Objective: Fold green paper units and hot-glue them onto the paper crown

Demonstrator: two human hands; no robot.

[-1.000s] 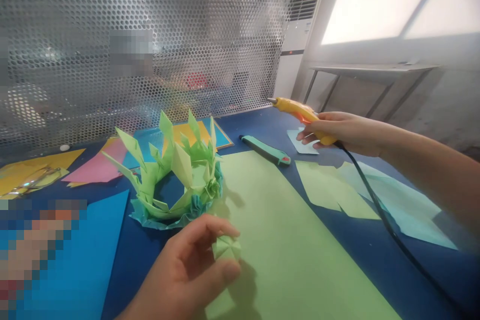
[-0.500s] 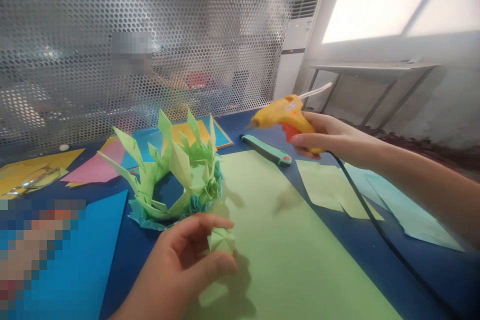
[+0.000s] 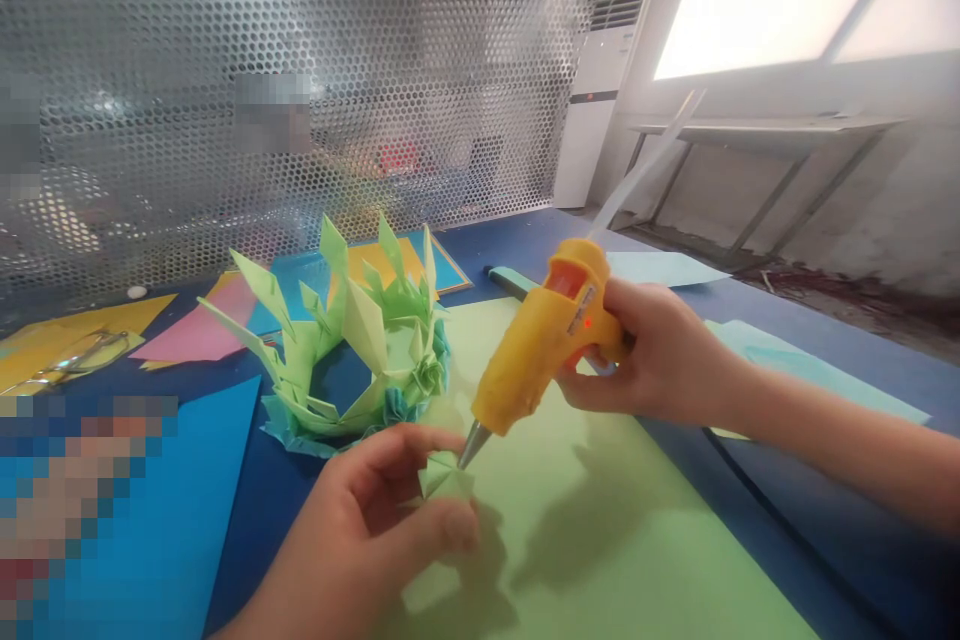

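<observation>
1. With my left hand I hold a small folded light-green paper piece between the thumb and the fingers, above the large light-green paper sheet.
2. My right hand is grasping the yellow glue gun by its handle; a whitish translucent glue stick sticks out from its back.
3. The metal nozzle points down at the folded piece; whether they touch, I cannot tell.
4. Beyond my left hand, a ring-shaped light-green paper crown with pointed leaves stands on the dark-blue worktop.
</observation>
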